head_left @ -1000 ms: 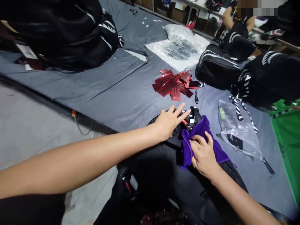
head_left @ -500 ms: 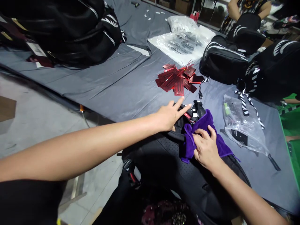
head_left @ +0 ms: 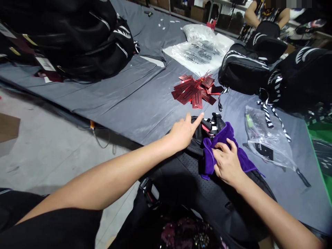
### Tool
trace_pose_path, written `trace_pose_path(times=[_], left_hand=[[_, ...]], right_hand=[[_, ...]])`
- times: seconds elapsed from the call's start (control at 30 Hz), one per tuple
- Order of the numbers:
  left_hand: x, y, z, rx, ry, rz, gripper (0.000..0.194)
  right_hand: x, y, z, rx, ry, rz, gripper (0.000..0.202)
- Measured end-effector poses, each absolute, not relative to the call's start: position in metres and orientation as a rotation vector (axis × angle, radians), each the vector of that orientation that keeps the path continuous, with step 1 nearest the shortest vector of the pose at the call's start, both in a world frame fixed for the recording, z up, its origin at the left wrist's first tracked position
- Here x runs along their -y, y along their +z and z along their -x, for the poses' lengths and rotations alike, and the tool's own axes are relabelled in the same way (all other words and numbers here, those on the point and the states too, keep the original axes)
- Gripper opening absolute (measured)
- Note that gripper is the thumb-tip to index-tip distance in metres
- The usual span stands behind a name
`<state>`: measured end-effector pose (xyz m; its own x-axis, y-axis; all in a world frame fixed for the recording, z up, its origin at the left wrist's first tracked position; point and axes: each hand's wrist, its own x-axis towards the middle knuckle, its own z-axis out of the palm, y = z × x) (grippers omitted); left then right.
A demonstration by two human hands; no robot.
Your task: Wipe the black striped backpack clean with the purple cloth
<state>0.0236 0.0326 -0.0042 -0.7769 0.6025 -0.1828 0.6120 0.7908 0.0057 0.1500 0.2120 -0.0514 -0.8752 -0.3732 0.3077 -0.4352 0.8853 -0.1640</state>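
A black backpack (head_left: 178, 173) lies across my lap and against the table edge, its perforated panel facing up. My left hand (head_left: 183, 133) is at its top edge, palm down, with at least two fingers stretched out and apart; its thumb is hidden. A purple cloth (head_left: 225, 136) is bunched over the backpack's top. My right hand (head_left: 227, 162) pinches this cloth against the bag, the fingertips partly buried in its folds. Between the hands, a black buckle and striped webbing (head_left: 214, 126) show beside the cloth.
Red tags (head_left: 193, 91) lie fanned beyond the backpack. Clear plastic bags (head_left: 199, 52) lie behind them, another plastic bag (head_left: 269, 138) at right. Black backpacks (head_left: 85, 41) are piled at left; more black bags (head_left: 243, 71) stand at right. A person's arms (head_left: 251, 15) handle one bag.
My left hand has drawn back slightly to the left, and its fingers are less spread. My right hand stays on the purple cloth. The camera view has shifted slightly.
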Motion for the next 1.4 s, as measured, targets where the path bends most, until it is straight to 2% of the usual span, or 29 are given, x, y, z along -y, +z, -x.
trace_pose_path(times=[0.17,0.37,0.57,0.73,0.9,1.03,1.2,1.4], left_hand=[[-0.033,-0.004,-0.019,-2.778,-0.114,-1.032,0.086],[-0.030,-0.003,-0.018,-2.763,-0.037,-1.054,0.081],[-0.027,-0.001,-0.014,-2.729,0.022,-1.037,0.078],[-0.026,-0.002,-0.013,-2.737,0.087,-1.041,0.078],[-0.025,-0.004,-0.012,-2.733,0.132,-1.006,0.072],[-0.025,-0.007,-0.010,-2.742,0.160,-1.017,0.080],[-0.024,-0.006,-0.009,-2.727,0.192,-1.042,0.085],[-0.024,-0.006,-0.010,-2.735,0.155,-1.044,0.090]], right_hand=[[-0.197,-0.041,-0.128,2.890,0.357,-0.714,0.018],[-0.185,-0.034,-0.107,3.006,0.250,-0.883,0.023],[-0.177,-0.030,-0.111,3.046,0.274,-0.803,0.024],[-0.163,-0.026,-0.116,3.139,0.107,-0.557,0.019],[-0.154,-0.026,-0.109,3.165,0.247,-0.564,0.018],[-0.167,-0.023,-0.114,3.188,0.198,-0.406,0.019],[-0.190,-0.023,-0.134,3.005,0.568,-0.201,0.026],[-0.211,-0.034,-0.140,2.321,1.146,0.449,0.019]])
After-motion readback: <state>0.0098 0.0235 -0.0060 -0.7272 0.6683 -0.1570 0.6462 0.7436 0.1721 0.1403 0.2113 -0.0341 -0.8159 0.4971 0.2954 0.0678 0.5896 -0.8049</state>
